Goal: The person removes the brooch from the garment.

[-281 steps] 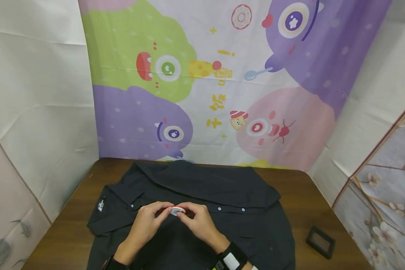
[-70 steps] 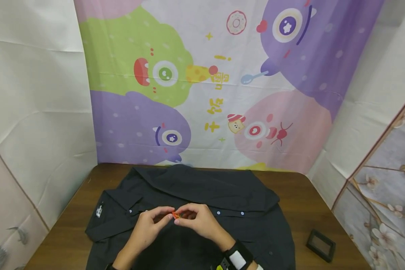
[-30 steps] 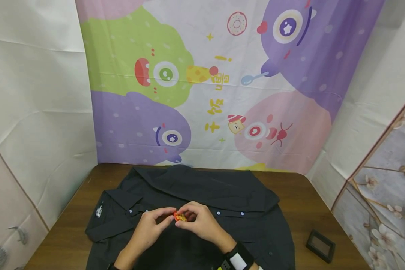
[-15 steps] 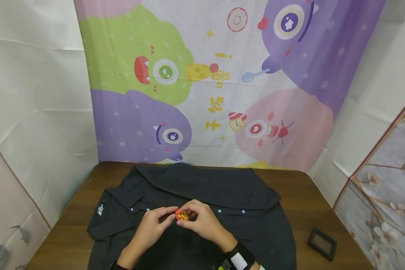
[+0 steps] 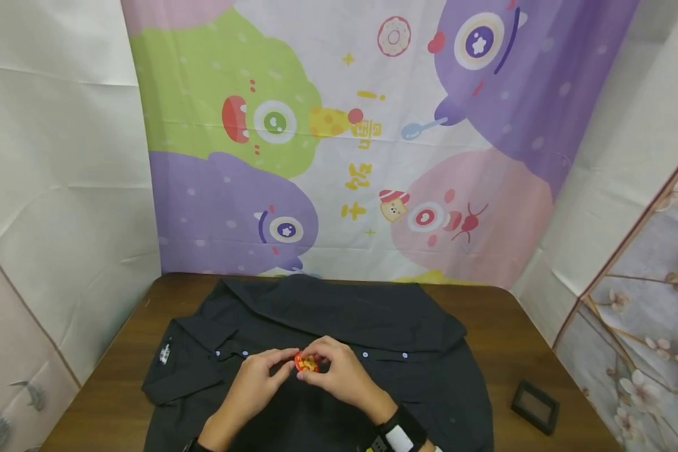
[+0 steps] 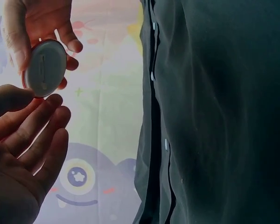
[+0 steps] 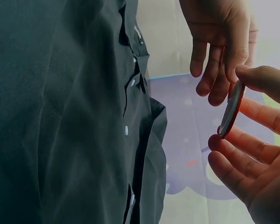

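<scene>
A black button-up shirt (image 5: pixel 344 314) lies spread on a brown wooden table (image 5: pixel 503 326). Above its button placket my two hands meet around a small round badge (image 5: pixel 306 363) with a red and orange face. My right hand (image 5: pixel 339 373) pinches the badge by its rim between thumb and fingers. In the right wrist view the badge (image 7: pixel 230 109) shows edge-on. In the left wrist view the badge (image 6: pixel 44 67) shows its pale grey back. My left hand (image 5: pixel 260 383) is beside it, with relaxed fingers (image 6: pixel 46 121) whose tips reach the badge's rim.
A small black square box (image 5: pixel 535 407) sits near the table's right front corner. A colourful cartoon cloth (image 5: pixel 344 138) hangs behind the table, with white sheets at both sides. A black wristband (image 5: pixel 398 433) is on my right wrist.
The badge showed its white back 9.4 s ago and now shows its red and orange face. Over the last second both hands have stayed almost in place.
</scene>
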A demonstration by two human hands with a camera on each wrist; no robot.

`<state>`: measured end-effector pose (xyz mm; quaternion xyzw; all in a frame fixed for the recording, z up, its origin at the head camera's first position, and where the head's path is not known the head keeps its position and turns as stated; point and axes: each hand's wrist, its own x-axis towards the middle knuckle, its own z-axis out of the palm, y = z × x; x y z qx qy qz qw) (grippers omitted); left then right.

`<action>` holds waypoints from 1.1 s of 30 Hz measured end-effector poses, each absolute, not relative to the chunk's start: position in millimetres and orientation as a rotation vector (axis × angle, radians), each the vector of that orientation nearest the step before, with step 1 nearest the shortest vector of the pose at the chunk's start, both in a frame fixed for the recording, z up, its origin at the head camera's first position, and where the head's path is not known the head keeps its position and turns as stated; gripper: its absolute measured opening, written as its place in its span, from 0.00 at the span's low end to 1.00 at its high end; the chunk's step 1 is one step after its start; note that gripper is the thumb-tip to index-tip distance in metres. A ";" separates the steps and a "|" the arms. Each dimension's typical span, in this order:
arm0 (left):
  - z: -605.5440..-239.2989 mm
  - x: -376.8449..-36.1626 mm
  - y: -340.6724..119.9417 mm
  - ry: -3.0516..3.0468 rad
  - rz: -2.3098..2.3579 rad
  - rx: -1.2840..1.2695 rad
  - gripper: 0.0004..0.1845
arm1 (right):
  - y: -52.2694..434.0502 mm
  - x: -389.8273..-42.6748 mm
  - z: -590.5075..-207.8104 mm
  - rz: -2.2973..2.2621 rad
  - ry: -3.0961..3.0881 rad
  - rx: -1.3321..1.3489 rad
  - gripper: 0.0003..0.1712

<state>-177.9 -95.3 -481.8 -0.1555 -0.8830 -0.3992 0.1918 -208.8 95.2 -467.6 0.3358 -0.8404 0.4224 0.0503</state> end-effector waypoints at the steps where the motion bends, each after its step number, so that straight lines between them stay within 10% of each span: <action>1: -481.5 -177.6 -95.0 -2.482 -1.113 -0.429 0.12 | 95.1 -208.8 -468.1 1.268 -2.560 1.025 0.15; 33: -482.7 -173.2 -98.0 -2.579 -0.890 -0.423 0.11 | 89.4 -207.0 -475.1 0.830 -2.541 1.009 0.16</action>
